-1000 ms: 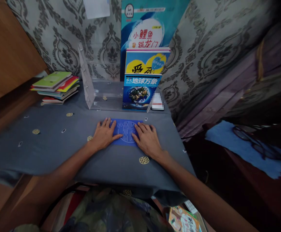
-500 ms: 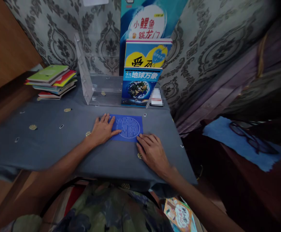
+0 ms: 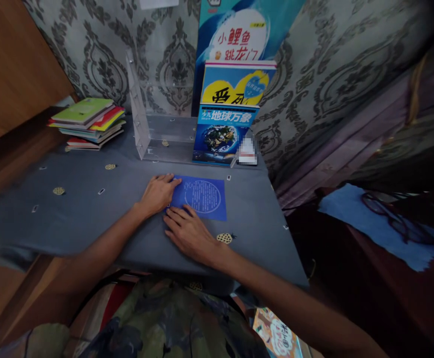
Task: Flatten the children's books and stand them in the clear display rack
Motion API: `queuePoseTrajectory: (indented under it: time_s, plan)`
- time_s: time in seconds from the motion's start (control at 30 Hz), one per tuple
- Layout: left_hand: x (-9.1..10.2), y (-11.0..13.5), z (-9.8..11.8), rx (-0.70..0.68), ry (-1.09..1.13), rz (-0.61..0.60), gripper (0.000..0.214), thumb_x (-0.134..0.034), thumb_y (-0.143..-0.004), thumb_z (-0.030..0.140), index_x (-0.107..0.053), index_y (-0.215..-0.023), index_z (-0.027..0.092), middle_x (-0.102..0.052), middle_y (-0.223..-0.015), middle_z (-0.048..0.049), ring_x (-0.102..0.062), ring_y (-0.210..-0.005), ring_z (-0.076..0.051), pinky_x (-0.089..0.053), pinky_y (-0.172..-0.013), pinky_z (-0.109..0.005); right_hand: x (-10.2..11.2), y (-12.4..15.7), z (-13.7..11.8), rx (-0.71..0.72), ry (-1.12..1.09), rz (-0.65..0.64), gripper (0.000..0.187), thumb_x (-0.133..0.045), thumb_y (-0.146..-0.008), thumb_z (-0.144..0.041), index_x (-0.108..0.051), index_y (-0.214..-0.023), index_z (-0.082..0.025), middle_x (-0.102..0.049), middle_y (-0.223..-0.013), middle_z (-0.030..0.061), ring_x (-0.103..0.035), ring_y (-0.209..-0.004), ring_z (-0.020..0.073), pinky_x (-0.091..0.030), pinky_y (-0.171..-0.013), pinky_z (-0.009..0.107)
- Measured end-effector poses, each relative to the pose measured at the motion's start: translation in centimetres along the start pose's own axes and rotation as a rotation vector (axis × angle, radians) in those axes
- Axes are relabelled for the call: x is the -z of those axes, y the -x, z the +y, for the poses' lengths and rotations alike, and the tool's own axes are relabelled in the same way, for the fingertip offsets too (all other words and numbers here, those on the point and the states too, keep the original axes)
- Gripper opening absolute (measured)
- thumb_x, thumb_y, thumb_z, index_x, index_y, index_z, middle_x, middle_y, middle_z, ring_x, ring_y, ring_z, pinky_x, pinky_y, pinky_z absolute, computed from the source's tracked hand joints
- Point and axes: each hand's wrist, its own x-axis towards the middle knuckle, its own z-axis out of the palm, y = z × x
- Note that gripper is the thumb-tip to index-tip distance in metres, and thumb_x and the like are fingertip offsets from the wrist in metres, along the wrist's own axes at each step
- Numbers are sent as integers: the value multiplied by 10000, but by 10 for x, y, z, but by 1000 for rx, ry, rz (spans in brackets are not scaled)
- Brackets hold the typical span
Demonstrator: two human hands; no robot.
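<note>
A flat, dark blue printed sheet or thin booklet [image 3: 206, 196] lies on the cloth-covered table, with white lines of writing inside a white ring. I cannot tell whether it has more than one page. Over its upper left corner and left edge rests my left hand [image 3: 160, 193], fingers stretched forward and close together, its thumb mostly hidden. My right hand [image 3: 191, 233] lies palm down, its fingers extended and slightly apart, with the fingertips at the lower left corner of the sheet.
Behind the sheet stands a clear acrylic rack [image 3: 138, 127] with several upright books, an earth-cover book [image 3: 220, 136] in front. A book stack [image 3: 86, 119] sits at the back left. Glasses [image 3: 398, 219] lie on a blue cloth [image 3: 346, 204] at right. Another book [image 3: 276, 333] is below the table.
My right hand has moved left from the sheet's lower right corner to its lower left. My left hand's fingers have drawn closer together at the left edge. The view has shifted slightly.
</note>
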Motion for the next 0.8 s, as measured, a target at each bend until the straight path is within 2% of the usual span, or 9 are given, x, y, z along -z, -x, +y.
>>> queuePoseTrajectory:
  time_s: [0.17,0.4,0.5,0.67,0.8]
  plan:
    - [-1,0,-5,9,61,4,404,-441,-970,147,-636,-1319,209,-616,-1403,-117,-617,-1230,-258,-470,-1022,-417,-1,-9,0,23,-32,-36,392,-518,-1010,-305,-580,-1343,-108,-612,-1394,169,-503,-1353,270,-344,-1157,510]
    - [4,3,-2,11,42,-19,395,-396,-1017,242,-612,-1342,181,-599,-1415,-145,-615,-1228,-279,-447,-1038,-454,11,19,23,-54,-49,35,308,-498,-1011,-243,-649,-1272,-176,-679,-1317,118,-569,-1272,258,-388,-1104,499]
    - [10,5,-3,-15,45,-79,422,-433,-1019,345,-583,-1370,167,-545,-1467,-164,-573,-1288,-296,-405,-1088,-477,19,32,39,-124,-50,78,300,-486,-1010,-228,-667,-1245,-188,-700,-1279,112,-595,-1227,256,-427,-1056,483]
    - [26,10,3,-124,46,-268,693,-539,-936,560,-444,-1483,144,-393,-1567,-221,-375,-1442,-404,-317,-1119,-620,30,39,78,-292,-45,111,318,-493,-1001,-272,-667,-1246,-168,-699,-1258,141,-598,-1214,272,-462,-1009,469]
    - [40,11,15,-195,35,-390,690,-634,-875,491,-463,-1465,175,-428,-1540,-223,-406,-1414,-428,-318,-1114,-630,31,29,119,-398,-30,130,371,-475,-1003,-309,-639,-1296,-151,-638,-1357,167,-551,-1294,294,-438,-1056,513]
